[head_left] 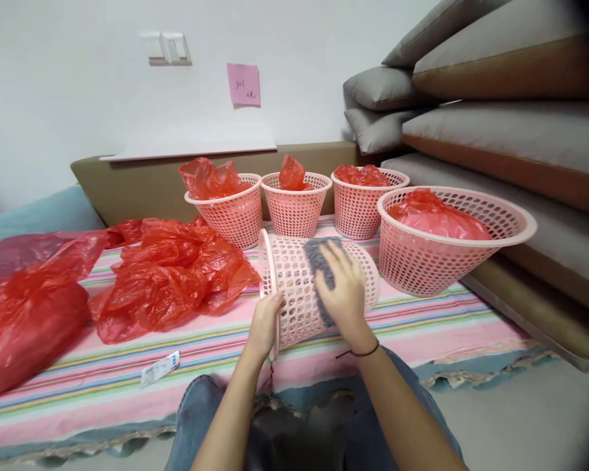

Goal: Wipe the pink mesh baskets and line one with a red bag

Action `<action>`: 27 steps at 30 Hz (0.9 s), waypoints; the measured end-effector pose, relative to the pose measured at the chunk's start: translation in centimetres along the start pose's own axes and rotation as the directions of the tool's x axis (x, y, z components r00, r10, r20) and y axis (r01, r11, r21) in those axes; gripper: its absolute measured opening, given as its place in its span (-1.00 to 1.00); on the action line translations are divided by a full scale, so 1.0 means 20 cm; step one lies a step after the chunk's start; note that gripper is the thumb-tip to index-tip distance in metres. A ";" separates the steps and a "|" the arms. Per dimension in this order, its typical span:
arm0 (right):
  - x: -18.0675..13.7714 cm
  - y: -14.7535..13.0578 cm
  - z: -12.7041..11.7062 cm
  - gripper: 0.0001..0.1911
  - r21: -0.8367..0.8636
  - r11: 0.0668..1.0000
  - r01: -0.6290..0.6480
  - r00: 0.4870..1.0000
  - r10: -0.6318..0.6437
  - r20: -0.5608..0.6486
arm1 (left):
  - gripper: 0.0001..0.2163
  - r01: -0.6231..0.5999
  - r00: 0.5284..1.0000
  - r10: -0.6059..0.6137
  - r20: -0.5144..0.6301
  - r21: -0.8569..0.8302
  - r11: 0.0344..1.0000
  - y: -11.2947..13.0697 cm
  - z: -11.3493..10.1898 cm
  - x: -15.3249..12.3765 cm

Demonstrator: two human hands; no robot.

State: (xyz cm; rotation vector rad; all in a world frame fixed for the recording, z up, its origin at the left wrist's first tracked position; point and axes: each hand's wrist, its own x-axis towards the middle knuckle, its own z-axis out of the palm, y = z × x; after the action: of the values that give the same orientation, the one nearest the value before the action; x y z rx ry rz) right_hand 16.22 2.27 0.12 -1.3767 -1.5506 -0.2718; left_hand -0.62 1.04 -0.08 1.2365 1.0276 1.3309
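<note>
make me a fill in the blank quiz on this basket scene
1. The basket in the hands lies on its ____.
2. The right hand presses a ____ cloth against it.
3. The left hand grips its ____.
4. Behind it, ____ more baskets hold red bags.

Missing words: side; grey; rim; four
</note>
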 end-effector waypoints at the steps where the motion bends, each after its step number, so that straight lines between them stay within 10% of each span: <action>1: 0.02 0.09 0.00 -0.53 -0.018 0.997 -0.080 0.996 0.079 -0.037 | -0.68 0.003 1.000 -0.003 0.010 0.001 1.000 -0.01 -0.01 0.00; 6: 0.03 0.24 -0.01 -0.55 -0.036 0.967 -0.253 0.958 0.245 -0.148 | -0.64 0.045 0.995 -0.037 0.091 -0.090 0.995 -0.06 0.03 -0.01; 14: -0.06 -0.22 0.03 -0.54 0.086 0.986 0.140 0.990 -0.143 0.020 | -0.66 -0.033 0.999 0.033 -0.004 -0.113 0.993 -0.06 0.11 0.04; 23: -0.02 0.31 -0.01 -0.55 0.030 0.974 -0.225 0.965 0.227 -0.128 | -0.71 -0.047 0.971 0.048 0.233 -0.010 0.999 -0.02 0.01 0.03; 27: -0.03 0.32 -0.03 -0.55 0.040 0.970 -0.240 0.958 0.243 -0.154 | -0.61 0.019 0.974 -0.016 0.227 -0.011 1.000 0.01 0.02 0.05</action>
State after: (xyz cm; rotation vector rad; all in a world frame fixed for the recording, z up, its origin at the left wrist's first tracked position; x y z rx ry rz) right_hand 21.83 3.60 -2.87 -1.4758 -1.2380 -0.2075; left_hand -0.12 1.89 0.29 1.3327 0.8644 1.1507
